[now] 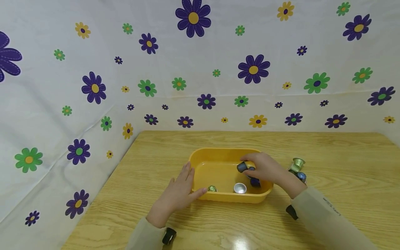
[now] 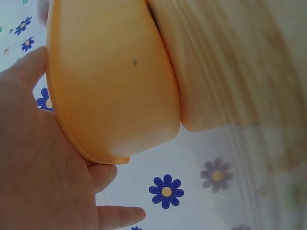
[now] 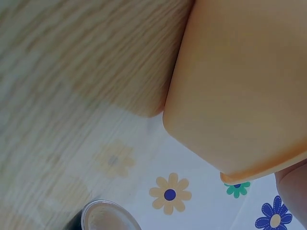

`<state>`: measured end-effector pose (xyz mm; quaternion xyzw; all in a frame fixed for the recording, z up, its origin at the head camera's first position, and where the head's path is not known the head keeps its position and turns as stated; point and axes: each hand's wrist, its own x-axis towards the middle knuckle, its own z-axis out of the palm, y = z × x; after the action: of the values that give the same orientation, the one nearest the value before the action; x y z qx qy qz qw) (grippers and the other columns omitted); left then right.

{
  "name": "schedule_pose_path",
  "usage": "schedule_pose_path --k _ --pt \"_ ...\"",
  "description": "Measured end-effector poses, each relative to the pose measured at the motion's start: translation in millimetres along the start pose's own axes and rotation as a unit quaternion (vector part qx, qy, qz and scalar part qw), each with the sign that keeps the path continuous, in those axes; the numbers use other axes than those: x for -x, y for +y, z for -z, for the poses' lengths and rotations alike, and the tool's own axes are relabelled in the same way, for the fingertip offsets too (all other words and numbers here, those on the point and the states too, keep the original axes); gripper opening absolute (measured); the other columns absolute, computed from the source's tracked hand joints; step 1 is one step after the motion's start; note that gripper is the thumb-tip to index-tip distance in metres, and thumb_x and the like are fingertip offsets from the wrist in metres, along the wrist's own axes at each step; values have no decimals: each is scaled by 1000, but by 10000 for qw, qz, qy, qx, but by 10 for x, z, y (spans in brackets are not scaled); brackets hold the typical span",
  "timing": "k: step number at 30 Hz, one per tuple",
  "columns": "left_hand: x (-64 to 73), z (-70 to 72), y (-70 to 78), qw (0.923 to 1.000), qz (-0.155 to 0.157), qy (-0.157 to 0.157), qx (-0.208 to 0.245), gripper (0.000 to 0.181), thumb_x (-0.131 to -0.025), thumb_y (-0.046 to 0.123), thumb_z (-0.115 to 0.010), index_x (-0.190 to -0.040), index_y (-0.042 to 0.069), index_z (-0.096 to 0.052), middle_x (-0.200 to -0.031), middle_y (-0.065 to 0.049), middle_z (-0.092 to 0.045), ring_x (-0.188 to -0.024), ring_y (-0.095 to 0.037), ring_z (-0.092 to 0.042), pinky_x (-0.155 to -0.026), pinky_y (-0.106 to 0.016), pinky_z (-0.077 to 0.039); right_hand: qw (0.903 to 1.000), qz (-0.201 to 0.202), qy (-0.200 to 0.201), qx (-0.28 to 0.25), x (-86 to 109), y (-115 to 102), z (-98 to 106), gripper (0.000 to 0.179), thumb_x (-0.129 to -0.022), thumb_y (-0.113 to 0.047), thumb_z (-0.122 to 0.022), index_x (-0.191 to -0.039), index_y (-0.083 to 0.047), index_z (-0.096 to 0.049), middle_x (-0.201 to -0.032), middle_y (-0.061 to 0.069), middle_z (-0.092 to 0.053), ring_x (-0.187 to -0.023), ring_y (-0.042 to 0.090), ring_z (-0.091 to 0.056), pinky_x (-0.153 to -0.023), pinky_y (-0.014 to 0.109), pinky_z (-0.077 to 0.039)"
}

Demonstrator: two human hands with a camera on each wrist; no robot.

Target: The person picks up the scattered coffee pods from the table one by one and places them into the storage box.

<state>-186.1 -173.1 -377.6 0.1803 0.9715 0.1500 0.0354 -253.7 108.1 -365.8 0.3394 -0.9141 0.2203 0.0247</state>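
Observation:
A yellow plastic tray with raised sides stands on the wooden table. My left hand rests against its left end, fingers along the outside and thumb on the near rim. In the left wrist view the left hand touches the tray's edge. Over the right part of the tray, my right hand pinches a dark grey coffee capsule between thumb and fingers. Under that hand lies a dark blue capsule, partly hidden. A silver-faced capsule and a green capsule lie along the near wall inside.
Right of the tray, on the table, a light green capsule and a blue capsule sit with others partly behind my right forearm. In the right wrist view a capsule shows at the bottom. A flowered cloth hangs behind the table.

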Motion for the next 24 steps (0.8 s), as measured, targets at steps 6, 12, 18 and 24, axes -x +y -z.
schedule_pose_path --k 6,12,18,24 --pt "7 7 4 10000 14 6 56 85 -86 59 -37 -138 -6 -20 -146 -16 -1 -133 -26 -2 -95 -59 -19 10000 45 6 7 -13 -7 -12 37 -77 -14 -69 -109 1 -60 -102 11 -62 -94 27 -58 -77 39 -46" --pt "-1 3 0 10000 8 -47 25 87 -85 62 -35 -138 -6 -19 -146 -16 -1 -133 -26 -1 -95 -59 -19 10000 72 -2 63 -17 -9 -28 37 -77 -15 -69 -109 2 -60 -103 12 -62 -94 27 -58 -78 39 -46" --pt "-4 0 -4 10000 24 -74 -17 88 -85 63 -34 -138 -5 -19 -146 -16 0 -133 -26 -1 -96 -58 -19 9999 128 13 18 -29 -19 -37 37 -78 -14 -68 -110 2 -59 -103 12 -61 -93 27 -58 -78 39 -46" --pt "-3 -1 -6 10000 23 -27 -36 87 -85 61 -35 -138 -6 -19 -146 -16 -1 -133 -26 -2 -95 -58 -19 9998 205 31 24 -49 -18 -59 37 -77 -14 -69 -108 2 -60 -102 12 -62 -93 26 -58 -78 38 -46"
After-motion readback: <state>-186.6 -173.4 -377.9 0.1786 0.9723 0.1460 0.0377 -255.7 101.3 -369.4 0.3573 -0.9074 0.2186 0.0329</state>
